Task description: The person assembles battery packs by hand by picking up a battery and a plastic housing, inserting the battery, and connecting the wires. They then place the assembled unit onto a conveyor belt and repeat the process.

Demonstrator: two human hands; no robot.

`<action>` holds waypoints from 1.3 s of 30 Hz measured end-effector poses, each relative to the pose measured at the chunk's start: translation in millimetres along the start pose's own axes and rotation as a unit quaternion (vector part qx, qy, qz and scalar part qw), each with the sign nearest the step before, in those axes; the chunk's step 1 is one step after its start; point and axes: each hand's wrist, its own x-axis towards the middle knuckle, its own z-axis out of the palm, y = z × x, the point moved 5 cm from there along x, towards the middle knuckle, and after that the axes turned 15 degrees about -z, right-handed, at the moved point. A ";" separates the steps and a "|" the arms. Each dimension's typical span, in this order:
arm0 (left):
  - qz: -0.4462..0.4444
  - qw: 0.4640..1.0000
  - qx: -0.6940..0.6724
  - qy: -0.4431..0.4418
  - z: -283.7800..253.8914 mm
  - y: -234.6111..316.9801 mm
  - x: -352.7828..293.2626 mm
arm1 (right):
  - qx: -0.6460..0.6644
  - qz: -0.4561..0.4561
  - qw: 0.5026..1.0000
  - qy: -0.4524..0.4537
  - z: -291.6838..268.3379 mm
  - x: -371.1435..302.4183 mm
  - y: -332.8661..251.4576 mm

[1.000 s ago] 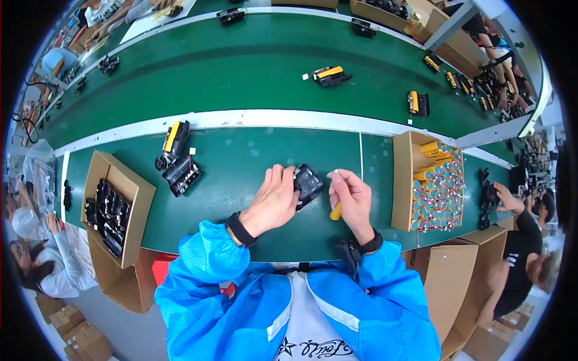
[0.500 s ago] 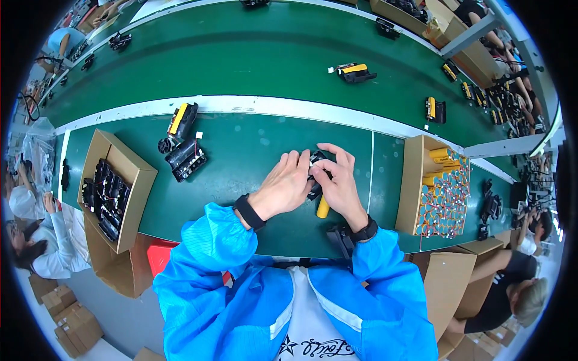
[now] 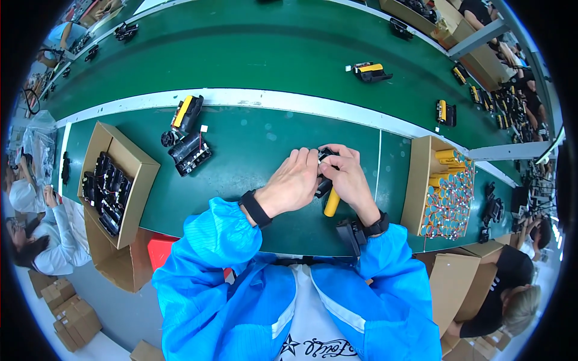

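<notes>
Working at the green bench, between a carton of black housings on the left and a carton of yellow cells on the right. Two finished-looking black-and-yellow units set aside; many parts left, so well short of done. Left hand and right hand pressed together, pinching a small black housing, mostly hidden between fingertips, yellow cylinder poking out below.

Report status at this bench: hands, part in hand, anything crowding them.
Left hand and right hand both closed on small black part. Yellow cylinder pokes out below right hand. Nothing crowding; black units lie off left.
</notes>
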 end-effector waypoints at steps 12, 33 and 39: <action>0.026 0.996 0.080 -0.009 2.8 7.4 -0.5 | -0.071 -0.009 0.997 0.009 4.9 13.4 -0.7; -0.065 0.997 0.042 0.004 -1.4 18.7 -2.6 | -0.291 -0.075 0.952 0.061 -46.7 -43.2 -26.9; -0.103 0.994 0.034 0.022 4.2 25.7 1.6 | -0.209 -0.145 0.946 0.203 -43.6 -37.1 4.7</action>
